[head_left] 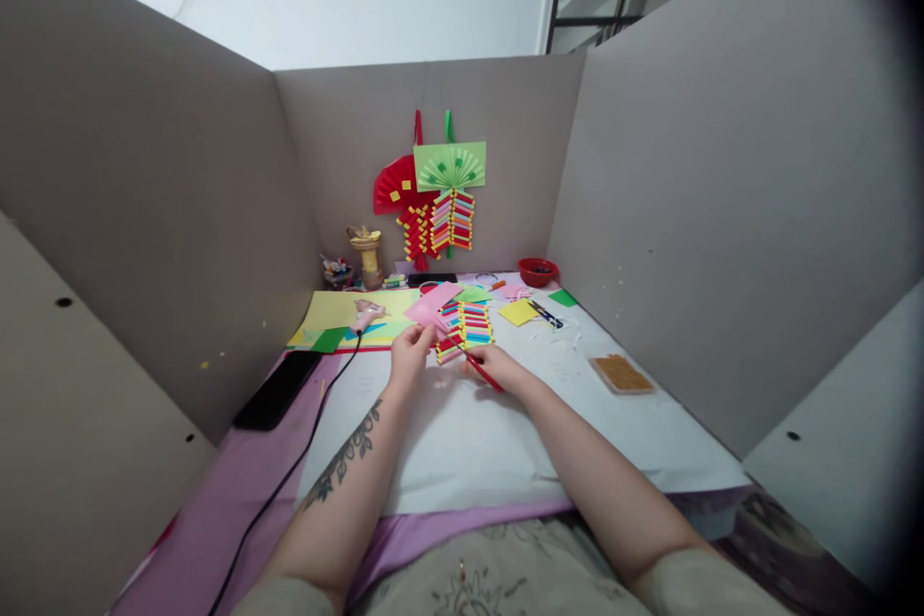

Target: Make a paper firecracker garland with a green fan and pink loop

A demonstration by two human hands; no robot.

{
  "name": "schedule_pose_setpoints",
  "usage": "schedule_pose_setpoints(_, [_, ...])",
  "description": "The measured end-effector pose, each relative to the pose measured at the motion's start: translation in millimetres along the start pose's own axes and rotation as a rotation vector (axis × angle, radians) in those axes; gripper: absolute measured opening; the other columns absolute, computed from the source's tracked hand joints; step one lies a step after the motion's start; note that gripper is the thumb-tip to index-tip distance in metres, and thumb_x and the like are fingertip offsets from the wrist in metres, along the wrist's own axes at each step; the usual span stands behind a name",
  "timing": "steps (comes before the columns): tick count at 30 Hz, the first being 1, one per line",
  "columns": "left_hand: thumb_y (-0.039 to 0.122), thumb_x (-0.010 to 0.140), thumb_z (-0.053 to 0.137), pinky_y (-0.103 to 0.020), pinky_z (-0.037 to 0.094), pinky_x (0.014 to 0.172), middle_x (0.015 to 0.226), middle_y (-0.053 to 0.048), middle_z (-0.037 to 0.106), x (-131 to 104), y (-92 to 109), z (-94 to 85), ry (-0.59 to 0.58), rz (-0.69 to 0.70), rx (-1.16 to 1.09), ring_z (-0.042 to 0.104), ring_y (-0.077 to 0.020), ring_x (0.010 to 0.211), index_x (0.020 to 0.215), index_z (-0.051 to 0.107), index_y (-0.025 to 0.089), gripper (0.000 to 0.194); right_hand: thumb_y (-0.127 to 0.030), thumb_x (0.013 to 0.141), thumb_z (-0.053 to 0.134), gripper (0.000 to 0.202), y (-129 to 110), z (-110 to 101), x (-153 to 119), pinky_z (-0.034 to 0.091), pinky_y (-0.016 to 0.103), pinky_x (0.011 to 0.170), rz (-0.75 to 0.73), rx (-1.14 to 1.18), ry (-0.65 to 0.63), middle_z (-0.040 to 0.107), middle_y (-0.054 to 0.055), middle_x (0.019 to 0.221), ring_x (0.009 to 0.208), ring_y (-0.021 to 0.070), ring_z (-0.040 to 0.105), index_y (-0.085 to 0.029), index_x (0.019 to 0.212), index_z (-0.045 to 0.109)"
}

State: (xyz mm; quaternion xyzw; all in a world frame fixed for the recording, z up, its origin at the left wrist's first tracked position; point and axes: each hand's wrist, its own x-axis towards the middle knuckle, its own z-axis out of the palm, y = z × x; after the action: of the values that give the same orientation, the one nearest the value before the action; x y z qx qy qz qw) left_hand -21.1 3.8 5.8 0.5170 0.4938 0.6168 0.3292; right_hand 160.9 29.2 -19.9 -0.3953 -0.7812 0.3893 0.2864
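My left hand is closed on the lower end of a piece of pink paper. A pair of red-handled scissors is in my right hand, its blades pointing up and left towards the pink paper. Whether the blades touch the paper is too small to tell. Just beyond my hands lies a bundle of colourful paper rolls with yellow ends, partly hidden by the paper and scissors. Light green paper lies behind it.
A glue gun with a black cable rests on yellow sheets at left, near a black phone-like slab. To the right are a yellow square, a cutter, a red bowl and a brown-filled tray. Grey panels surround the table.
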Motion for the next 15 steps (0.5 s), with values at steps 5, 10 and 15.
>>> schedule_pose_setpoints(5, [0.042,0.076,0.058,-0.024,0.040,0.056,0.065,-0.003,0.062,0.2,-2.1,0.1,-0.016,0.012,0.017,0.055,-0.0142,0.063,0.067,0.061,0.015,0.028,-0.037,0.071,0.059,0.026,-5.2,-0.8,-2.5,0.032,0.020,0.049,0.021,-0.002,-0.004,0.051,-0.001,0.057,0.052,0.0082,0.039,-0.012,0.073,0.067])
schedule_pose_setpoints(10, [0.039,0.075,0.058,-0.024,0.039,0.057,0.065,-0.002,0.062,-1.0,-3.2,1.4,-0.061,0.018,0.044,0.056,-0.0146,0.063,0.069,0.063,0.015,0.025,-0.036,0.072,0.057,0.025,-7.4,1.3,-2.8,0.032,0.019,0.049,-0.003,0.033,-0.001,0.050,-0.002,0.056,0.051,0.0076,0.038,-0.013,0.073,0.066])
schedule_pose_setpoints(15, [0.039,0.075,0.058,-0.024,0.039,0.056,0.065,-0.002,0.062,-1.6,-2.4,1.4,-0.065,0.014,0.032,0.056,-0.0146,0.063,0.068,0.063,0.016,0.024,-0.035,0.072,0.057,0.024,-9.0,0.7,-3.5,0.032,0.020,0.048,0.005,0.051,-0.002,0.049,-0.003,0.055,0.050,0.0071,0.036,-0.013,0.073,0.066])
